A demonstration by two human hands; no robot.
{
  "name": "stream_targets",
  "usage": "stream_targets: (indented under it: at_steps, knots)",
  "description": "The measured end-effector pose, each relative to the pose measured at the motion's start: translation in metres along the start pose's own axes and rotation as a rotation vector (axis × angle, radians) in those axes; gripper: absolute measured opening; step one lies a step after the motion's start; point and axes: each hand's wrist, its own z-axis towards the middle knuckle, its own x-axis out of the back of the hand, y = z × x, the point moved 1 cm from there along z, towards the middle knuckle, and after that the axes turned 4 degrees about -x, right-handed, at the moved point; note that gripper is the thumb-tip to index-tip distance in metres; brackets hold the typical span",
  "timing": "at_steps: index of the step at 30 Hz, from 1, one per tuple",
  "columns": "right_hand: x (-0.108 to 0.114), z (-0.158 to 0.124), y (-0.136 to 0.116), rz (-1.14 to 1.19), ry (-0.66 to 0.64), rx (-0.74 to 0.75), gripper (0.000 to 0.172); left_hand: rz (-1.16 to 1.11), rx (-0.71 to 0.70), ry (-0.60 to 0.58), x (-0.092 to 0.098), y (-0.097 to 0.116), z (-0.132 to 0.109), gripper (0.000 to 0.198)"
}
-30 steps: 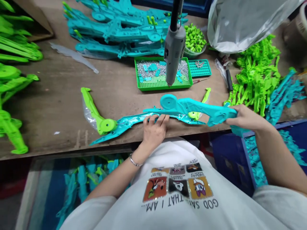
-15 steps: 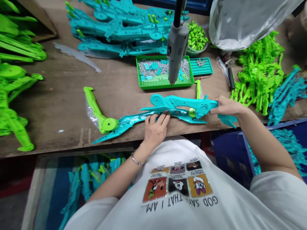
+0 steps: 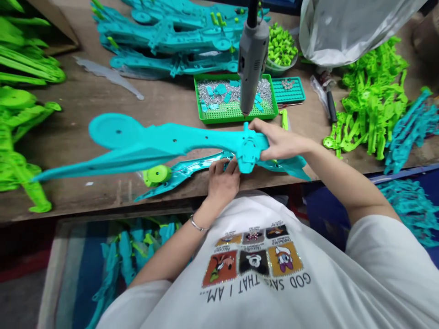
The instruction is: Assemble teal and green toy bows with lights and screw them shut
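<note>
My right hand (image 3: 283, 139) grips one end of a long turquoise plastic shell half (image 3: 164, 139), its smooth outer face up. This piece is raised and stretches far to the left, over the work in front of me. Beneath it, a second turquoise shell half (image 3: 187, 170) lies near the table's front edge with its hollow side up and a thin wire inside. My left hand (image 3: 224, 178) holds this lower shell at its middle, fingers curled over the edge and partly hidden. A lime-green round-ended part (image 3: 157, 175) sits at the lower shell's left end.
A grey electric screwdriver (image 3: 253, 68) hangs above a green tray (image 3: 236, 119) of screws. Behind are stacked turquoise shells (image 3: 164, 36) and a bowl of green pieces (image 3: 281, 48). Lime-green parts (image 3: 377, 105) heap at right, more green parts (image 3: 20, 119) at left.
My right hand has swung the upper shell half up and to the left, off the lower one, and it now covers more of the table. My left hand has stayed in place.
</note>
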Motion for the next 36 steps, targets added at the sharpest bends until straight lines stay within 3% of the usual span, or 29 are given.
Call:
stream_targets:
  at_steps: [5,12,21,28,31,36]
  knots:
    - [-0.016,0.031,0.021,0.050,-0.106,-0.016,0.050,0.024,0.018,0.000,0.004,0.006,0.001,0.048]
    - [-0.020,0.041,0.039,0.143,-0.159,-0.014,0.058,-0.017,-0.007,0.037,0.005,0.010,-0.003,0.050]
    - [-0.029,0.049,0.039,0.055,-0.093,-0.009,0.068,-0.064,0.012,0.023,0.003,0.009,-0.003,0.053]
    - [-0.048,0.043,0.035,-0.060,-0.010,0.101,0.073,0.015,-0.013,0.046,0.000,0.011,-0.005,0.050]
    - [-0.051,0.038,0.034,-0.091,0.037,0.141,0.071,0.017,-0.015,0.030,0.000,0.011,-0.006,0.051]
    - [-0.049,0.037,0.037,-0.132,-0.005,0.145,0.065,0.012,-0.029,0.003,0.000,0.011,-0.009,0.050]
